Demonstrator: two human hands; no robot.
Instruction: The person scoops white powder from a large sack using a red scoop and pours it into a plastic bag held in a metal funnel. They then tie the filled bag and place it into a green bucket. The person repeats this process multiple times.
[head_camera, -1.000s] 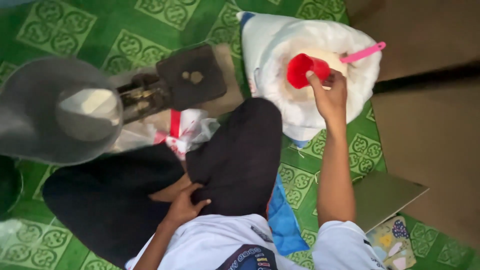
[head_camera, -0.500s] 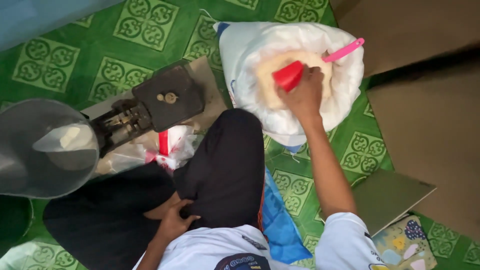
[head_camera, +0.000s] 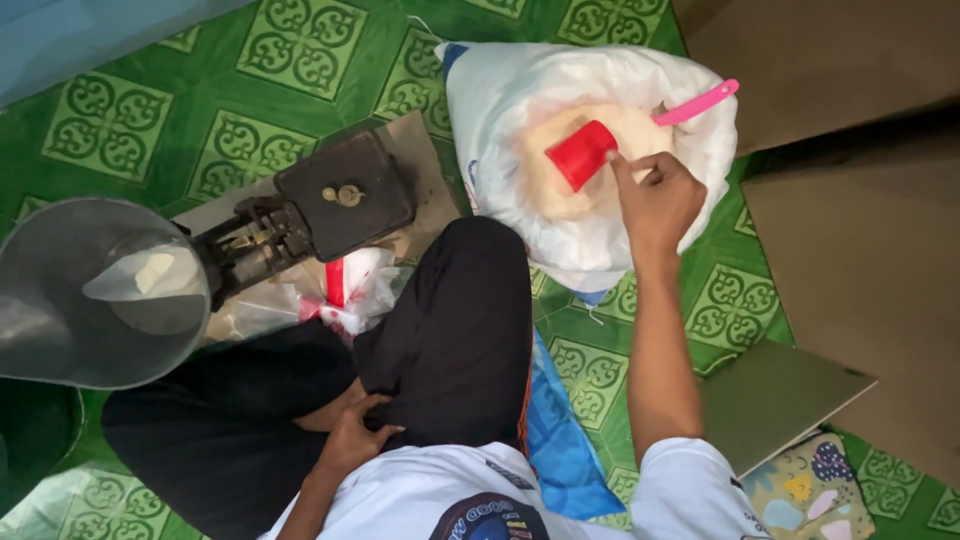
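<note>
the red scoop (head_camera: 583, 152) lies tipped on its side in the pale, grainy heap inside the open white sack (head_camera: 500, 100), its mouth turned toward the bottom left and partly sunk into the grain. the right hand (head_camera: 655, 195) grips it from the right, fingers curled around the part nearest the wrist and the forefinger laid along the top, a closed grasp that suits pushing the cup through loose material. a pink handle (head_camera: 697, 103) sticks out past the sack's far rim (whether it belongs to the scoop or to a second tool is not clear from here). the sack's mouth is rolled wide open, so the heap is easy to reach from above, and it stands on the green patterned mat (head_camera: 300, 50) just beside the person's raised knee.

the left hand (head_camera: 355, 438) holds nothing; it rests loosely curled on the dark trousers at the inner thigh, as if steadying the seated body.

to the left stands a dark mechanical balance scale (head_camera: 335, 200) with a wide grey metal pan (head_camera: 50, 300), and a clear plastic bag (head_camera: 150, 285) with a little pale content sits in the pan. a crumpled white and red plastic bag (head_camera: 350, 290) lies between scale and leg. a blue cloth (head_camera: 560, 440) lies under the right arm.
</note>
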